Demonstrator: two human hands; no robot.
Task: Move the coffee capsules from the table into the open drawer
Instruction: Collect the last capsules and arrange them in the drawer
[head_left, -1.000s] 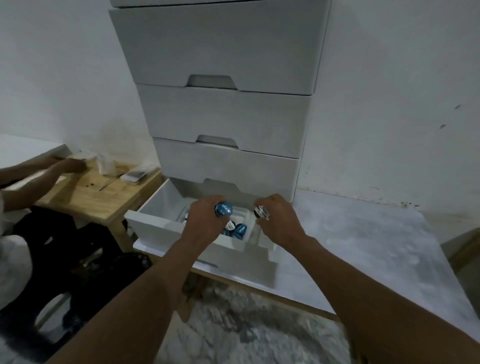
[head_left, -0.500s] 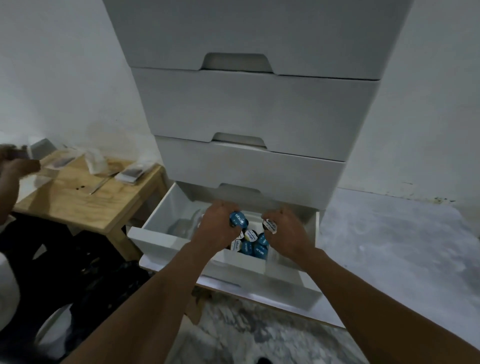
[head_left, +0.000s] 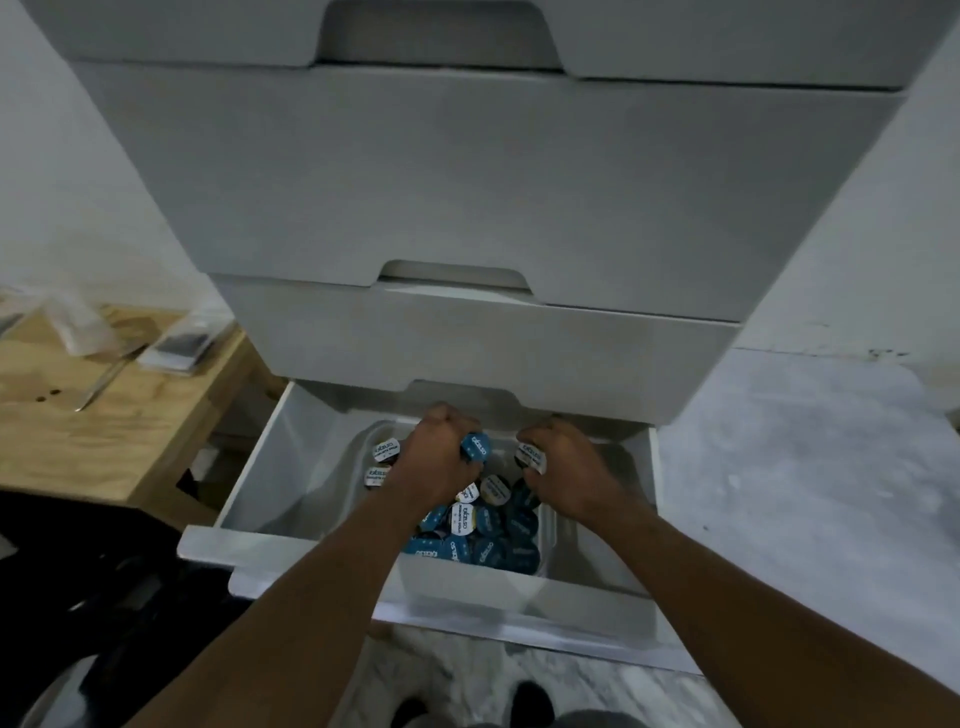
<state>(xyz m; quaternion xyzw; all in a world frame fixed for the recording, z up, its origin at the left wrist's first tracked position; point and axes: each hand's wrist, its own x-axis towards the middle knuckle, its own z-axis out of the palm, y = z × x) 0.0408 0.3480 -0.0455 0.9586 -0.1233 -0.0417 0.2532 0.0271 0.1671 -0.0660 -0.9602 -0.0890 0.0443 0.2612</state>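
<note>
Both hands are inside the open drawer (head_left: 291, 543), the lowest of the white chest (head_left: 467, 182), which stands on the grey table (head_left: 779, 493). The left hand (head_left: 434, 462) is curled round a blue-lidded capsule (head_left: 474, 448). The right hand (head_left: 569, 470) pinches a white-lidded capsule (head_left: 531, 457). Beneath them a heap of coffee capsules (head_left: 483, 538) fills the near middle of the drawer, seemingly within a clear plastic tray (head_left: 550, 519). 2 more capsules (head_left: 386, 451) lie at the heap's far left. The capsules are probably light, stiff little cups with thin foil lids and slick sides. A thumb-and-fingertip hold at the rim suits them, and a low drop should do no harm.
</note>
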